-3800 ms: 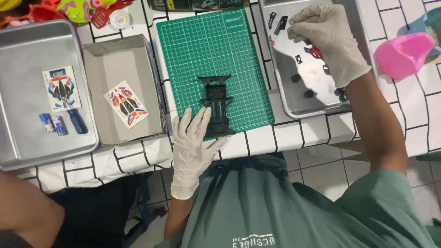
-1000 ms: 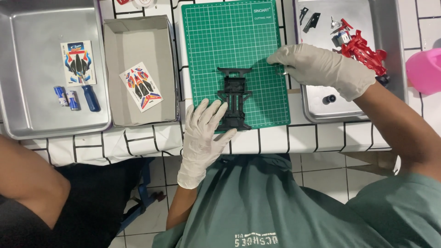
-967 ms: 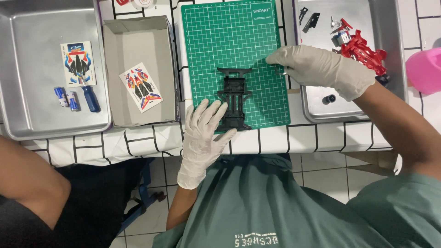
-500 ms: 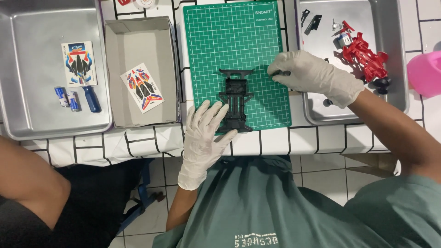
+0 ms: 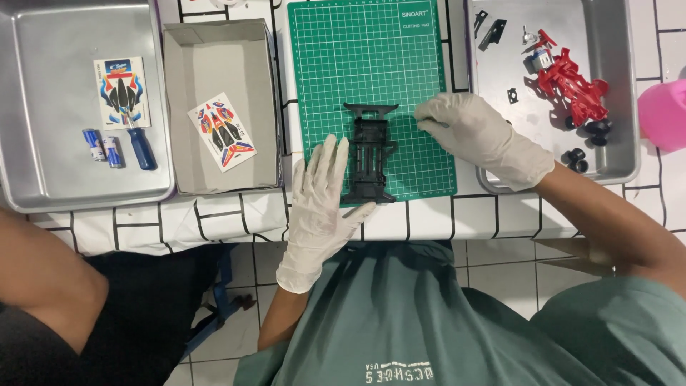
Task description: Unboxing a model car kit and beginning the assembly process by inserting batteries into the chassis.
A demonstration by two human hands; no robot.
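Two white-gloved hands work over a green gridded cutting mat point(image 5: 364, 64) in the head view. The black plastic toy-car chassis point(image 5: 369, 154) lies near the mat's front edge. The left hand point(image 5: 319, 204) rests flat with fingers spread, just beside the chassis at the mat's front left corner, holding nothing. The right hand point(image 5: 480, 136) sits curled at the mat's right edge, fingertips pinched together; whether they grip anything I cannot tell. A red toy-car body point(image 5: 575, 86) lies in the right metal tray point(image 5: 629, 107).

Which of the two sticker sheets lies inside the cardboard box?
The tilted red-and-blue sticker sheet lies in the open grey cardboard box. The upright blue-and-orange sticker sheet lies in the left metal tray.
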